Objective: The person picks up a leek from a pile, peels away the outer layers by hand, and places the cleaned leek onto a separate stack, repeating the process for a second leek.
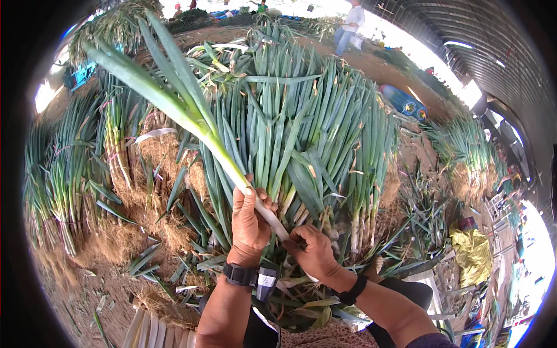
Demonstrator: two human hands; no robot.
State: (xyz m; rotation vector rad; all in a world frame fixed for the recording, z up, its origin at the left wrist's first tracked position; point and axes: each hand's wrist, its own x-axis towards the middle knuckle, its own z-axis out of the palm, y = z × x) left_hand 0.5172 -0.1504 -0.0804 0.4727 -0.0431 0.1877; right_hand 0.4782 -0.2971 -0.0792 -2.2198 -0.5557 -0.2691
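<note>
My left hand (249,223) is wrapped round the white stem of one large green onion (223,156). The stalk slants up to the left, its green leaves forking toward the far left. Lower down, my right hand (313,249) has its fingers pinched at the same stem; what lies under the fingertips is hidden. The stem's white lower end shows just below the right hand. Behind both hands stands a big heap of green onions (301,127), leaves up and white stems down.
Tied onion bundles with tan roots (69,185) stand at left. A bundle (473,156), a yellow sack (470,255) and a large blue bottle (400,100) are at right. Loose leaves litter the ground. Cut white stalks (154,330) lie near my left forearm. A person (351,26) stands far back.
</note>
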